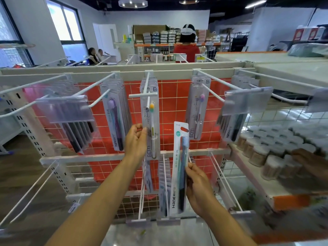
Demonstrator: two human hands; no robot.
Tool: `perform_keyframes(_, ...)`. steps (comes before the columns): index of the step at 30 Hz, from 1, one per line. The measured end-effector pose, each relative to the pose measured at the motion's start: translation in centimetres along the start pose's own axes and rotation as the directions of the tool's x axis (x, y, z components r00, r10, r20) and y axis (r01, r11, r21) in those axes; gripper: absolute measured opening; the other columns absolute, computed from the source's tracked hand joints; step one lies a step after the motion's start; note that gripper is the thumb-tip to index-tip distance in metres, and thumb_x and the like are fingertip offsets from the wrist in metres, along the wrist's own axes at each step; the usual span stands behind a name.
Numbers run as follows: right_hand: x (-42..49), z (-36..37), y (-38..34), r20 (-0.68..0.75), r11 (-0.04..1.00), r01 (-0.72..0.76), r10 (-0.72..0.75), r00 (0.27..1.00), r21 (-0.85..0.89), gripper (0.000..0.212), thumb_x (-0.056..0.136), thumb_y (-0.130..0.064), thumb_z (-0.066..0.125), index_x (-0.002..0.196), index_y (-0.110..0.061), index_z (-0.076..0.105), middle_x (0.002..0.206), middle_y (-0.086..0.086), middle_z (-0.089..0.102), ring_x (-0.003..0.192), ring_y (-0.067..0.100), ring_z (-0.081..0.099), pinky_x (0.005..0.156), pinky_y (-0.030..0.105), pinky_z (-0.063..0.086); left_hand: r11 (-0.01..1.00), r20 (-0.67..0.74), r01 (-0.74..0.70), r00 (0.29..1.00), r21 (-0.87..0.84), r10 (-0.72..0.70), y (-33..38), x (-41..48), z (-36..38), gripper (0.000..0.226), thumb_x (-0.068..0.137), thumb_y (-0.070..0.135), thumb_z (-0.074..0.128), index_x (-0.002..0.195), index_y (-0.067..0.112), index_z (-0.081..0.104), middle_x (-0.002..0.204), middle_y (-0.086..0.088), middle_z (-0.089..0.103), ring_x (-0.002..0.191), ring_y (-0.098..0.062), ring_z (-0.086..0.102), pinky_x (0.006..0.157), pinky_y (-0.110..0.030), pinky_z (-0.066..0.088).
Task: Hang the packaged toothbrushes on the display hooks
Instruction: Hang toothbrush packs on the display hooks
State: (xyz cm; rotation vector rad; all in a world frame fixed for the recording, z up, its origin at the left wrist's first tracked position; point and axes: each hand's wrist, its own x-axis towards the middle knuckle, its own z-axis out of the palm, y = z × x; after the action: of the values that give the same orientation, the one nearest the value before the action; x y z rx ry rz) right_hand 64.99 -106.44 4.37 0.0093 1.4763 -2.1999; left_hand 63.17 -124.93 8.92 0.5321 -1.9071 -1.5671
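Glossy clear plastic over smooth printed card on the pack [179, 167] gripped in the right hand [197, 189]. Same shiny blister on card for the hanging pack [150, 121] pinched by the left hand [136, 141]. Smooth white-coated metal wire for the hooks [138, 95] and the grid [177, 107]. Behind it, a slick red sheet [170, 137], catching the light. Clear, faintly frosted plastic on the label holders [247, 101]. Matt cream painted metal, punched with slots, on the upright [26, 125]. Transparent plastic jars [276, 148] at right.

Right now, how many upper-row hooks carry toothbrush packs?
5: black-handled brush packs far left, purple-brush packs, yellow-bristled packs centre, pink-bristled pack, dark-brush packs right. More may hide farther right.
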Motion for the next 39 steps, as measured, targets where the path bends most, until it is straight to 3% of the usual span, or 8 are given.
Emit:
perform_keyframes(3,-0.2,-0.1,0.3,0.013,0.999,0.017,-0.016,1.000,-0.034,0.021,0.101,-0.014,0.044,0.098,-0.005,0.063,0.088,0.008,0.070,0.089,0.021,0.068,0.087,0.041,0.056,1.000,0.008,0.013,1.000,0.001,-0.013,-0.4,0.4,0.2,0.006,0.100,0.026,0.050,0.096,0.026,0.055,0.102,-0.002,0.065,0.101,-0.021,0.063,0.093,-0.044,0.053)
perform_keyframes(8,-0.6,0.1,1.2,0.019,0.989,0.033,-0.031,0.999,-0.142,0.022,0.102,-0.015,0.042,0.102,-0.006,0.062,0.092,0.010,0.067,0.088,0.019,0.066,0.075,0.033,0.056,0.998,-0.019,0.030,0.999,0.062,-0.028,-1.7,-1.1,-0.6,0.015,0.100,0.026,0.051,0.109,0.016,0.056,0.095,0.010,0.057,0.088,-0.003,0.054,0.077,-0.017,0.044)
perform_keyframes(15,-1.9,1.5,3.3,-0.004,0.981,0.061,-0.063,0.998,-0.187,0.021,0.103,-0.016,0.042,0.100,-0.007,0.060,0.091,0.009,0.065,0.090,0.022,0.063,0.090,0.045,0.054,0.989,-0.012,0.109,0.994,0.097,-0.108,-4.6,-6.3,-3.4,0.006,0.099,0.024,0.052,0.103,0.019,0.053,0.101,0.007,0.059,0.094,-0.009,0.056,0.071,-0.012,0.041)
perform_keyframes(19,-2.7,2.7,4.8,-0.030,0.965,0.112,-0.123,0.992,-0.239,0.019,0.102,-0.013,0.044,0.097,-0.007,0.061,0.091,0.007,0.065,0.091,0.021,0.062,0.090,0.043,0.053,0.992,0.211,0.036,0.976,0.120,-0.061,-6.2,-9.5,-4.6,0.025,0.101,0.035,0.046,0.094,0.021,0.066,0.094,-0.005,0.070,0.088,-0.022,0.065,0.079,-0.036,0.055)
perform_keyframes(22,-3.1,3.4,5.8,-0.037,0.946,0.174,-0.192,0.981,-0.275,0.019,0.099,-0.011,0.049,0.093,-0.014,0.066,0.092,0.006,0.070,0.092,0.022,0.065,0.085,0.037,0.053,0.996,0.327,-0.035,0.945,0.078,0.008,-6.2,-11.5,-5.3,0.022,0.100,0.031,0.050,0.100,0.019,0.069,0.091,-0.005,0.071,0.082,-0.021,0.066,0.077,-0.040,0.056)
perform_keyframes(26,-4.2,3.5,6.3,-0.022,0.938,0.205,-0.220,0.975,-0.279,0.024,0.098,-0.009,0.050,0.093,-0.021,0.071,0.094,0.001,0.074,0.092,0.018,0.069,0.080,0.030,0.055,0.982,0.345,-0.150,0.933,0.114,0.102,-6.5,-12.6,-6.1,0.009,0.094,0.019,0.061,0.094,0.015,0.069,0.086,-0.004,0.070,0.079,-0.024,0.065,0.075,-0.045,0.056)
perform_keyframes(30,-5.0,2.2,6.8,-0.005,0.938,0.182,-0.192,0.981,-0.295,0.020,0.098,-0.012,0.052,0.096,-0.020,0.071,0.096,0.002,0.073,0.097,0.021,0.068,0.085,0.035,0.055,0.990,0.358,-0.102,0.932,0.100,0.060,-6.8,-13.6,-6.2,0.011,0.093,0.016,0.063,0.092,0.025,0.070,0.088,0.002,0.073,0.083,-0.019,0.069,0.079,-0.046,0.058)
perform_keyframes(39,-5.7,-3.0,8.6,0.026,0.930,0.143,-0.143,0.989,-0.338,0.018,0.096,-0.010,0.054,0.095,-0.016,0.071,0.092,-0.001,0.074,0.095,0.020,0.069,0.089,0.041,0.056,0.992,0.379,-0.069,0.925,0.107,0.024,-8.8,-17.2,-4.1,0.012,0.091,0.012,0.065,0.100,0.012,0.073,0.094,0.001,0.075,0.084,-0.013,0.071,0.076,-0.035,0.060)
